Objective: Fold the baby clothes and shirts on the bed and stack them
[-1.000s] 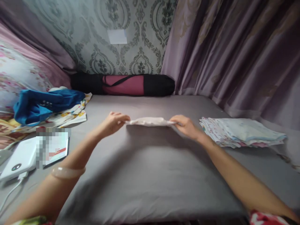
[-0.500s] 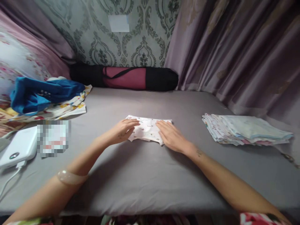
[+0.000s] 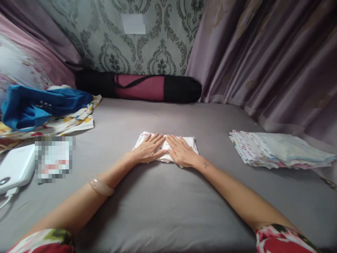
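A small white printed garment (image 3: 163, 159), folded into a compact shape, lies on the grey sheet in the middle of the view. My left hand (image 3: 150, 148) rests flat on its left half, fingers spread and pointing away from me. On the right half my right hand (image 3: 181, 150) also lies flat with fingers extended, its fingertips close to those of the left. Both palms press on the cloth without gripping it. Much of the garment is hidden under the hands.
To the right is a stack of folded cloths (image 3: 284, 149). Blue clothing (image 3: 50, 102) lies on a patterned cloth (image 3: 79, 122) at the left, with a white power bank (image 3: 17, 168) and a blurred-out item (image 3: 54, 160) nearer. A black and pink long bag (image 3: 142, 88) lies along the wall.
Both hands have moved inward over the garment from its two sides and now lie flatter, nearly meeting at its middle. The garment's lower edge looks straighter. The view has shifted slightly.
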A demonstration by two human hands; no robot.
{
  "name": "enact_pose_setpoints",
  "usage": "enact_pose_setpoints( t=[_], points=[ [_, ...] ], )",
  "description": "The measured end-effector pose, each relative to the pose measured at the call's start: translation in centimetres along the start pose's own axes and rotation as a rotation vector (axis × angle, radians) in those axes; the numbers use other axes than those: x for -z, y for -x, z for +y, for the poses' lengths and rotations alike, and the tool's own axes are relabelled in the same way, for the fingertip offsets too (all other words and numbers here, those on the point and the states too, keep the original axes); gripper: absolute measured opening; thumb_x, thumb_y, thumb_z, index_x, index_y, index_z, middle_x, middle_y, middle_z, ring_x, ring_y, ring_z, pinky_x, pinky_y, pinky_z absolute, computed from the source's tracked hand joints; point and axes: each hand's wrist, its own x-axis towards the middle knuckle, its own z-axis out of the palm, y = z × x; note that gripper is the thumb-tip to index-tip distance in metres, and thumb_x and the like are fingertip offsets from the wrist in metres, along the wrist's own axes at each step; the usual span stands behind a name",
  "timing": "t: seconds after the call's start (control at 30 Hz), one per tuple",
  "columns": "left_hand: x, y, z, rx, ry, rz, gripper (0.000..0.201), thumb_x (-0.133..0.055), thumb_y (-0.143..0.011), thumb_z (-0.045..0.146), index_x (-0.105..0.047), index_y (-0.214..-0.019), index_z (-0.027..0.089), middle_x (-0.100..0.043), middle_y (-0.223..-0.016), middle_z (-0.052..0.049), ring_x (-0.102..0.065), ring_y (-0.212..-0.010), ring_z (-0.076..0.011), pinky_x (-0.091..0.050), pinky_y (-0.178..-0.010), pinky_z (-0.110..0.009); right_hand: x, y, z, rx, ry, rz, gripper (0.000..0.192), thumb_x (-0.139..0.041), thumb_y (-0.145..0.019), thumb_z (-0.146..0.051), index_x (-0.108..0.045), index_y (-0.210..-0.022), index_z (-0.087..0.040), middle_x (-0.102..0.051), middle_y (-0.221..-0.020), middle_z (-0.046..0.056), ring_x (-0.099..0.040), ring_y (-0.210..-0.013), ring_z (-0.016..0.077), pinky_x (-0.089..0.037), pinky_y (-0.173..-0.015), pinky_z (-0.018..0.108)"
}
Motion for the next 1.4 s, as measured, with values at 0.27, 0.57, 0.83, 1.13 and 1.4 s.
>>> enact_pose_setpoints(
  t=[0.27,0.57,0.83,1.13,1.4],
  points=[
    [-0.8,-0.3,-0.6,0.007,-0.031,0.046,0.082,-0.025,-0.093,0.071,-0.02,-0.157,0.019,-0.025,-0.16,-0.011,-0.017,-0.149,-0.0317,-0.009,-0.119,-0.049,-0.7,-0.2,0.5,0.004,-0.025,0.005,0.065,-0.021,-0.1,-0.045,-0.018,-0.157,-0.011,-0.017,-0.162,0.011,-0.014,-0.15,0.0229,-0.01,-0.122,0.048],
    [-0.7,1.1,-1.4,0.122,-0.09,0.141,0.074,-0.027,-0.096,0.065,-0.034,-0.151,0.016,-0.032,-0.157,-0.013,-0.022,-0.148,-0.0272,-0.014,-0.12,-0.046,-0.2,2.3,0.3,-0.219,0.017,0.071,0.073,-0.014,-0.1,-0.05,-0.025,-0.153,-0.002,-0.021,-0.16,0.018,-0.014,-0.15,0.0264,-0.01,-0.123,0.046],
    [-0.2,1.4,-1.0,0.197,-0.088,0.078,0.075,-0.022,-0.097,0.062,-0.033,-0.151,0.012,-0.029,-0.159,-0.015,-0.019,-0.149,-0.0279,-0.014,-0.121,-0.047,0.6,2.7,0.9,-0.238,-0.004,0.021,0.076,-0.011,-0.099,-0.053,-0.026,-0.153,-0.001,-0.023,-0.159,0.017,-0.015,-0.15,0.0259,-0.013,-0.123,0.044],
    [0.1,1.8,-2.7,0.329,0.008,0.067,0.074,-0.023,-0.098,0.057,-0.03,-0.152,0.008,-0.021,-0.161,-0.016,-0.015,-0.149,-0.032,-0.017,-0.119,-0.051,-0.2,3.7,3.0,-0.331,0.011,0.047,0.075,-0.015,-0.099,-0.052,-0.025,-0.153,-0.001,-0.018,-0.161,0.018,-0.013,-0.15,0.0266,-0.017,-0.122,0.043],
    [0.7,1.6,-2.9,0.356,0.191,0.212,0.056,-0.025,-0.099,0.044,-0.046,-0.142,0.015,-0.038,-0.154,-0.013,-0.032,-0.144,-0.0291,-0.024,-0.118,-0.049,0.7,2.7,2.6,-0.31,0.072,0.031,0.069,-0.018,-0.1,-0.049,-0.031,-0.152,-0.005,-0.027,-0.158,0.018,-0.02,-0.148,0.0283,-0.013,-0.121,0.051]
  ],
)
